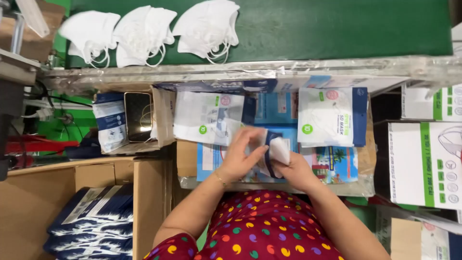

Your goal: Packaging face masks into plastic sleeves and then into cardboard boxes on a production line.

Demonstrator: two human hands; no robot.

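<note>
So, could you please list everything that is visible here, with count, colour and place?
face masks: three piles, white, on the green belt at top
empty pouches: two stacks, white and blue, on the work surface, left and right of centre
pouch in hand: one, white with blue edge, held at centre
phone: one, dark, in a small box at left
cardboard box: one, brown, lower left, with dark blue packs inside
cartons: white and green, at right
left hand: on the pouch
right hand: gripping the pouch
</note>
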